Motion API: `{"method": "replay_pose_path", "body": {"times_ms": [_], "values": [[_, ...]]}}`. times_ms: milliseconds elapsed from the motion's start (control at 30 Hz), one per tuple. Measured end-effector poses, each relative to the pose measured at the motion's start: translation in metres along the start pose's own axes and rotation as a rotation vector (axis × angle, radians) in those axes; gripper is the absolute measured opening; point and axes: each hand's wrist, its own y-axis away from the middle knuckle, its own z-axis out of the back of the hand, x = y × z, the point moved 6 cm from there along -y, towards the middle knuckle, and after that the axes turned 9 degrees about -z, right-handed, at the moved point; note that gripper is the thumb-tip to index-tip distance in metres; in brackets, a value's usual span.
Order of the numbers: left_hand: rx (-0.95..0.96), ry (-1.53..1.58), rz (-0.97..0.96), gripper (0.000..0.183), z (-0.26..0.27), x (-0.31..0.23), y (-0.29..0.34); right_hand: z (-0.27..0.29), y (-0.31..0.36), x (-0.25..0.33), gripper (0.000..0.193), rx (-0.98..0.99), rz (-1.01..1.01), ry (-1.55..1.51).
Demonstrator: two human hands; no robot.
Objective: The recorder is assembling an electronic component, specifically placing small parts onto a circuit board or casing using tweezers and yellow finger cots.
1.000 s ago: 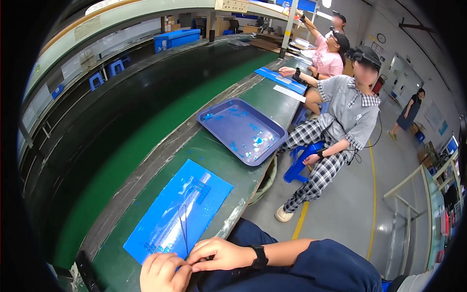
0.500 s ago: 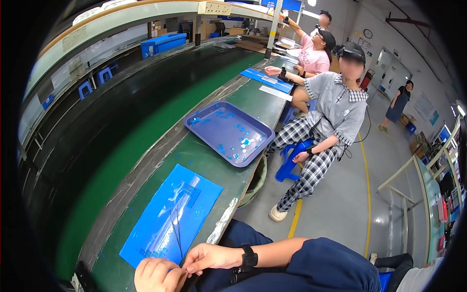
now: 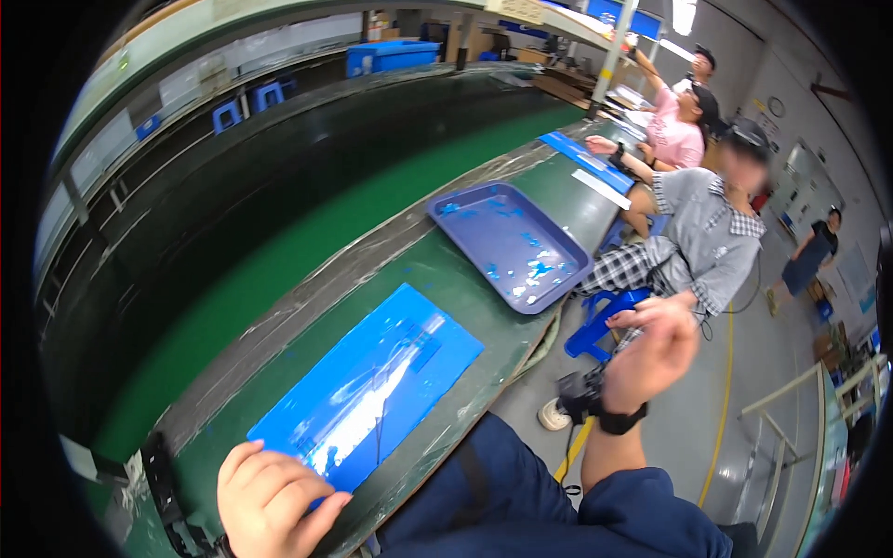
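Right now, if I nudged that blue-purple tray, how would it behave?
The blue-purple tray would likely slide rather than tip, being broad and shallow. Its continuous raised rim suggests stiffness. The scattered blue and white scraps inside would probably shift.

1. The blue rectangular plastic sheet [image 3: 353,381] at lower centre looks smooth and glossy.
2. The purple-blue rectangular plastic tray [image 3: 490,245], centre, has a soft sheen.
3. The navy cloth garment [image 3: 526,479], bottom centre, looks matt.
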Motion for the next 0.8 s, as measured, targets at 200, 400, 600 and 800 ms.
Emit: {"method": "replay_pose_path", "body": {"times_ms": [200,400,600,800], "values": [[0.078,0.034,-0.097,0.017,-0.030,-0.010,-0.007,0.009,-0.023,-0.093,0.012,-0.176,-0.019,0.257],[0.191,0.075,-0.145,0.019,-0.037,-0.012,0.007,-0.035,0.039,-0.170,0.046,0.928,-0.325,1.222],[0.336,0.104,-0.105,0.018,-0.047,-0.009,0.016,-0.064,0.058,-0.103,0.019,0.753,-0.077,0.721],[-0.039,0.229,-0.414,0.013,-0.010,-0.022,0.025,-0.077,0.117,-0.085,0.010,0.773,-0.313,0.204]]}}
